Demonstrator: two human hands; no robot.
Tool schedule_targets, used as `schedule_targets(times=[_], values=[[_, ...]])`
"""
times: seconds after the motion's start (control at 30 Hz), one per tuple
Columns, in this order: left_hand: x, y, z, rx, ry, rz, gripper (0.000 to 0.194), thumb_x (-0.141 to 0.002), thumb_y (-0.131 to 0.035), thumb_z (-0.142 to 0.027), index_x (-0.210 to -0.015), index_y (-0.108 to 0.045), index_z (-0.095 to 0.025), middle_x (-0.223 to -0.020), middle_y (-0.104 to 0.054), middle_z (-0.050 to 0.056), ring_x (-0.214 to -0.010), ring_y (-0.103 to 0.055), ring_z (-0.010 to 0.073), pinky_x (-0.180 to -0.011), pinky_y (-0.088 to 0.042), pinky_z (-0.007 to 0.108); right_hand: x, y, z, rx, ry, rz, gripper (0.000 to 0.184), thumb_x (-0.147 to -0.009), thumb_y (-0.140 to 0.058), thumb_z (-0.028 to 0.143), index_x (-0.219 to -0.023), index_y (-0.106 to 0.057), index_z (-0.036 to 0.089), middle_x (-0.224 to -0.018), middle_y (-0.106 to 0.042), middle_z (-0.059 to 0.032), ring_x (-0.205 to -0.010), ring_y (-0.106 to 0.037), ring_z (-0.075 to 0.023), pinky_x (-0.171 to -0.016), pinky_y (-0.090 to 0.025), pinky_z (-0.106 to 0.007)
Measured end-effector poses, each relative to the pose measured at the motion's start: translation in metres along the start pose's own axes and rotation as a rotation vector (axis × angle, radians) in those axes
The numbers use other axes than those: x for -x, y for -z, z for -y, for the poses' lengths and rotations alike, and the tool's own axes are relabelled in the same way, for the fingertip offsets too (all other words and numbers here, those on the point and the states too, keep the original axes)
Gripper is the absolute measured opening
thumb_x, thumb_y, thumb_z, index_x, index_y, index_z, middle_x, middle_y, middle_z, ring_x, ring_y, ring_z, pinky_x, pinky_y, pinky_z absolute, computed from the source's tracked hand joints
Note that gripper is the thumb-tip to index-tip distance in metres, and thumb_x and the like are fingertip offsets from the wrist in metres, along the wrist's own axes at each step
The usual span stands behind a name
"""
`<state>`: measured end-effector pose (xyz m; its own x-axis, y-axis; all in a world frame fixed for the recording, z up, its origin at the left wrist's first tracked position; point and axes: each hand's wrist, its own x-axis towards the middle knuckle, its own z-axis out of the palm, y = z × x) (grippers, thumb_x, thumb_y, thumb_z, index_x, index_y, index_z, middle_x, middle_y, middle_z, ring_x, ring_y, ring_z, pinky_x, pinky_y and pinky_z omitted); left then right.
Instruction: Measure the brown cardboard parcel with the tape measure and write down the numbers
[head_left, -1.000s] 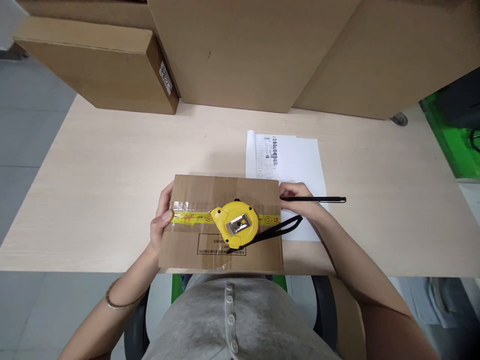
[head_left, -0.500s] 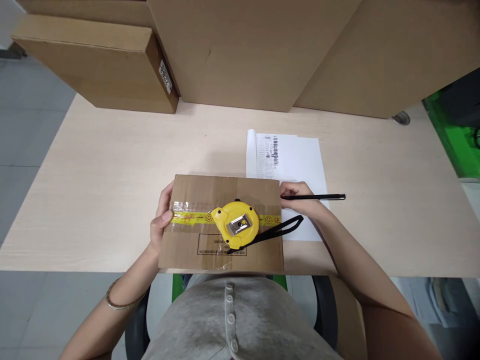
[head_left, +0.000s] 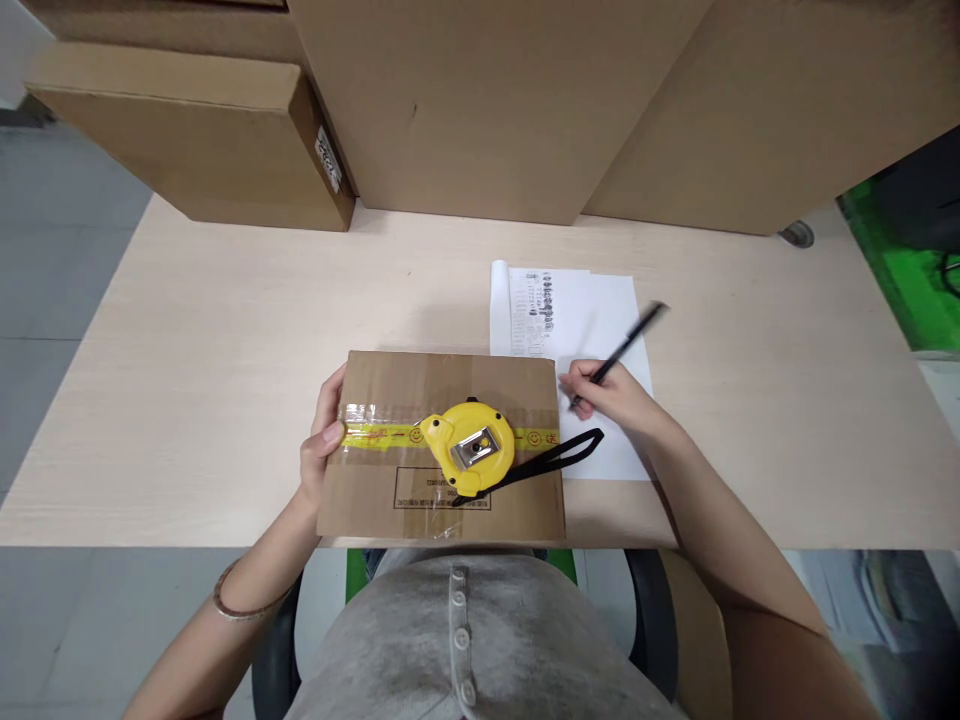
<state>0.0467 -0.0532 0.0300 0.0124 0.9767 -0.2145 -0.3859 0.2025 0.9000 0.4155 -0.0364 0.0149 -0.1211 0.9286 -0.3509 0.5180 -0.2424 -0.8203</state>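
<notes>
My left hand [head_left: 324, 432] grips the left side of a brown cardboard box [head_left: 517, 515], its thumb near the yellow tape [head_left: 367, 437]. On top of the box lies a yellow tape measure [head_left: 499, 430] with a metal clip and a black wrist strap [head_left: 570, 452] that hangs past the box's right edge. My right hand [head_left: 604, 390] is closed around a black pen [head_left: 634, 335], just right of the box and over a white sheet of paper [head_left: 589, 310]. The pen is tilted and slightly blurred. Part of the paper is hidden under the box and hand.
A closed cardboard box [head_left: 187, 150] stands at the back left of the wooden table [head_left: 225, 320]. Tall cardboard panels [head_left: 480, 110] rise along the back edge. A round metal fitting [head_left: 799, 234] sits at the back right. A chair armrest [head_left: 651, 610] is below the table edge.
The pen in my right hand has swung from lying level to a steep tilt, its far end now up and away. My left hand, the box and the tape measure have stayed put.
</notes>
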Motion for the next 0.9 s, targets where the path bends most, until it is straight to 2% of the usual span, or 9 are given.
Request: schedule_targets(times=[0.17, 0.33, 0.4, 0.47, 0.53, 0.63, 0.7, 0.77, 0.9], values=[[-0.001, 0.0, 0.001, 0.006, -0.012, 0.002, 0.06, -0.072, -0.076, -0.047, -0.129, -0.073, -0.032, -0.147, -0.065, 0.005, -0.143, -0.052, 0.0432, -0.106, -0.058, 0.054, 0.009, 0.008, 0.004, 0.371, -0.113, -0.147, 0.065, -0.091, -0.064, 0.069, -0.047, -0.041, 0.026, -0.046, -0.05, -0.0038, -0.047, -0.053, -0.0196, -0.052, -0.038, -0.035], [-0.003, 0.007, 0.003, -0.04, -0.041, 0.017, 0.065, -0.076, -0.078, -0.048, -0.14, -0.066, -0.042, -0.158, -0.057, -0.001, -0.156, -0.04, 0.0401, -0.114, -0.053, 0.055, 0.011, -0.01, 0.011, 0.684, -0.148, -0.278, 0.063, -0.094, -0.066, 0.059, -0.046, -0.046, 0.024, -0.048, -0.054, -0.009, -0.061, -0.065, -0.0268, -0.058, -0.034, -0.034], [-0.004, 0.013, 0.003, -0.119, -0.083, 0.039, 0.067, -0.082, -0.075, -0.049, -0.147, -0.06, -0.048, -0.168, -0.047, -0.007, -0.164, -0.028, 0.0354, -0.127, -0.041, 0.055, 0.014, -0.014, 0.017, 0.759, -0.167, -0.308, 0.059, -0.097, -0.064, 0.058, -0.051, -0.053, 0.022, -0.052, -0.059, -0.0121, -0.065, -0.068, -0.0283, -0.058, -0.033, -0.034], [-0.005, 0.018, 0.002, -0.219, -0.135, 0.102, 0.062, -0.086, -0.072, -0.053, -0.147, -0.062, -0.045, -0.172, -0.042, -0.008, -0.167, -0.018, 0.0327, -0.137, -0.021, 0.052, 0.019, -0.014, 0.029, 0.845, -0.159, -0.381, 0.054, -0.099, -0.061, 0.059, -0.061, -0.062, 0.02, -0.061, -0.066, -0.0155, -0.066, -0.069, -0.0292, -0.057, -0.032, -0.034], [-0.008, 0.022, -0.002, -0.299, -0.176, 0.164, 0.057, -0.085, -0.074, -0.057, -0.139, -0.07, -0.039, -0.171, -0.045, -0.004, -0.168, -0.014, 0.0338, -0.138, -0.008, 0.052, 0.028, -0.012, 0.049, 0.891, -0.069, -0.54, 0.051, -0.103, -0.054, 0.058, -0.076, -0.07, 0.017, -0.075, -0.072, -0.0176, -0.068, -0.069, -0.0288, -0.057, -0.033, -0.035], [-0.018, 0.024, -0.011, -0.31, -0.222, 0.208, 0.054, -0.088, -0.065, -0.072, -0.124, -0.078, -0.034, -0.167, -0.049, 0.001, -0.167, -0.016, 0.0354, -0.138, -0.008, 0.055, 0.044, -0.018, 0.086, 0.826, 0.26, -0.675, 0.049, -0.108, -0.042, 0.054, -0.1, -0.075, 0.018, -0.097, -0.076, -0.0169, -0.084, -0.071, -0.0293, -0.068, -0.047, -0.04], [-0.026, 0.025, -0.016, -0.314, -0.255, 0.255, 0.065, -0.09, -0.051, -0.083, -0.117, -0.08, -0.032, -0.166, -0.05, 0.003, -0.166, -0.02, 0.0352, -0.137, -0.01, 0.055, 0.053, -0.031, 0.108, 0.815, 0.476, -0.585, 0.051, -0.107, -0.044, 0.058, -0.115, -0.075, 0.019, -0.116, -0.075, -0.0182, -0.103, -0.07, -0.0345, -0.084, -0.053, -0.047], [-0.035, 0.029, -0.019, -0.365, -0.273, 0.334, 0.073, -0.09, -0.042, -0.088, -0.117, -0.081, -0.033, -0.166, -0.05, 0.004, -0.165, -0.024, 0.0351, -0.137, -0.01, 0.055, 0.059, -0.047, 0.123, 0.84, 0.611, -0.473, 0.055, -0.102, -0.051, 0.064, -0.124, -0.074, 0.019, -0.133, -0.071, -0.0201, -0.12, -0.064, -0.0412, -0.1, -0.051, -0.058], [-0.045, 0.035, -0.018, -0.406, -0.197, 0.481, 0.075, -0.095, -0.033, -0.085, -0.122, -0.08, -0.034, -0.166, -0.05, 0.004, -0.164, -0.028, 0.036, -0.136, -0.011, 0.06, 0.067, -0.073, 0.132, 0.749, 0.663, -0.388, 0.044, -0.1, -0.062, 0.058, -0.119, -0.072, 0.02, -0.135, -0.071, -0.0212, -0.132, -0.061, -0.0443, -0.114, -0.043, -0.069]])
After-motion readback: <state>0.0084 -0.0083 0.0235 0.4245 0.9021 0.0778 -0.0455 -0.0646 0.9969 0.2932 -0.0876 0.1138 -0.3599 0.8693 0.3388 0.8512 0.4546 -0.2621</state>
